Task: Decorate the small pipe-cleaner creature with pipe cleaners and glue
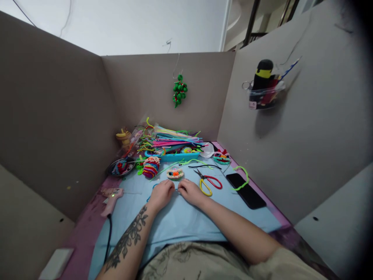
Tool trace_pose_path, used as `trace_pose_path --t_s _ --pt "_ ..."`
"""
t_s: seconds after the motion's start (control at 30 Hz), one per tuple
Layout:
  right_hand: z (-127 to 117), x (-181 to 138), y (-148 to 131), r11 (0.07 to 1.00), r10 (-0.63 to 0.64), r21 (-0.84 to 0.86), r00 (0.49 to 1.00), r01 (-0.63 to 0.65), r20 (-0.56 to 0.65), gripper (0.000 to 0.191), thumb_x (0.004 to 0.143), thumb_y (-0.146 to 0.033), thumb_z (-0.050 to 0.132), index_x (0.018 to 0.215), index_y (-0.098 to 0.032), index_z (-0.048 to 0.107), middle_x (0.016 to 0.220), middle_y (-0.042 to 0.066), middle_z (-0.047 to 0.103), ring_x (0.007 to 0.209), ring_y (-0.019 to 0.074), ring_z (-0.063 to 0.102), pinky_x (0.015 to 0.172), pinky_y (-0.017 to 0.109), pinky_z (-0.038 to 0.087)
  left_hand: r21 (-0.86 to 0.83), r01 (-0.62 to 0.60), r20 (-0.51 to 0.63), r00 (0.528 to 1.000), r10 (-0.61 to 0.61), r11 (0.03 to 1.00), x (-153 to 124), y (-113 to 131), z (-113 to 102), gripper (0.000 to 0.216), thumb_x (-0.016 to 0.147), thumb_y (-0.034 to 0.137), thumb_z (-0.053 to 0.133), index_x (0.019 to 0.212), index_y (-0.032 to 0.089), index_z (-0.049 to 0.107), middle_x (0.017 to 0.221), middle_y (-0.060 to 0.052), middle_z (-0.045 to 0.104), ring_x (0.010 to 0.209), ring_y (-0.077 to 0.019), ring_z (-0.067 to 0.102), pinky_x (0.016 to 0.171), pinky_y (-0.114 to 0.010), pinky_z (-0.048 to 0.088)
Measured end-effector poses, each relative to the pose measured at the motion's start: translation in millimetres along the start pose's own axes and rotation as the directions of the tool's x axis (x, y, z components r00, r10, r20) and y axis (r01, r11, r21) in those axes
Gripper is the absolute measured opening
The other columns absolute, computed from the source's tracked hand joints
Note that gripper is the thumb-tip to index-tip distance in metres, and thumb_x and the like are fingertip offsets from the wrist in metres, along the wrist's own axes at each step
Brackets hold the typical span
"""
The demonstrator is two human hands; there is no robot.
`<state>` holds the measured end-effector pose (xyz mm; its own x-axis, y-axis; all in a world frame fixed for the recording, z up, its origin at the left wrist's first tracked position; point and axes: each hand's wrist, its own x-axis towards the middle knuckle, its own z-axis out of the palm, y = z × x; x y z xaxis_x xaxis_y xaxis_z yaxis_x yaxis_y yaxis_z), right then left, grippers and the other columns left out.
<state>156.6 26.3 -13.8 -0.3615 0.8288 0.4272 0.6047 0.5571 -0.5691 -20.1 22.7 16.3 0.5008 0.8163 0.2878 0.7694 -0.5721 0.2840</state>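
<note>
My left hand (pixel 162 193) and my right hand (pixel 189 190) meet low over the blue cloth, fingertips nearly touching. Both are closed in a pinch on a thin blue pipe cleaner (pixel 152 188), which shows left of my left hand and as a small bit between the fingers. Just beyond my fingertips lies a cream, fuzzy oval piece (pixel 175 174) with orange and dark spots. Scissors (pixel 207 182) with one red and one yellow handle rest open to the right of my right hand.
A pink glue gun (pixel 112 200) with a lit green light lies left, its black cord trailing forward. A blue tray (pixel 175 157) heaped with pipe cleaners stands behind, near a striped bundle (pixel 150 167). A black phone (pixel 246 190) lies right. Grey partitions (pixel 175 116) surround the table.
</note>
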Motion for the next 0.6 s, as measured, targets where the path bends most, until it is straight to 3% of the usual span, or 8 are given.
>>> trace_pose_path --t_s 0.37,0.6 --pt "-4.3 2.0 -1.7 0.997 0.005 0.071 0.998 -0.001 -0.056 0.009 0.079 -0.012 0.050 0.073 -0.018 0.052 0.074 0.000 0.052 0.074 0.0135 0.049 0.066 0.024 0.036 -0.127 0.004 -0.030 1.000 -0.008 0.992 0.5 -3.9 5.2 0.010 0.082 0.020 0.045 0.079 0.020 0.054 0.081 -0.003 0.059 0.077 -0.0161 0.053 0.067 -0.024 0.037" --pt "-2.1 3.1 7.2 0.994 -0.026 0.101 0.999 0.030 -0.042 0.012 0.076 -0.008 0.053 0.078 -0.018 0.060 0.080 0.002 0.056 0.080 0.0144 0.053 0.073 0.026 0.039 -0.104 0.024 -0.035 0.999 -0.028 0.994 -0.2 -7.6 8.0 0.010 0.081 0.019 0.045 0.079 0.019 0.054 0.080 -0.003 0.059 0.075 -0.0160 0.053 0.065 -0.024 0.037"
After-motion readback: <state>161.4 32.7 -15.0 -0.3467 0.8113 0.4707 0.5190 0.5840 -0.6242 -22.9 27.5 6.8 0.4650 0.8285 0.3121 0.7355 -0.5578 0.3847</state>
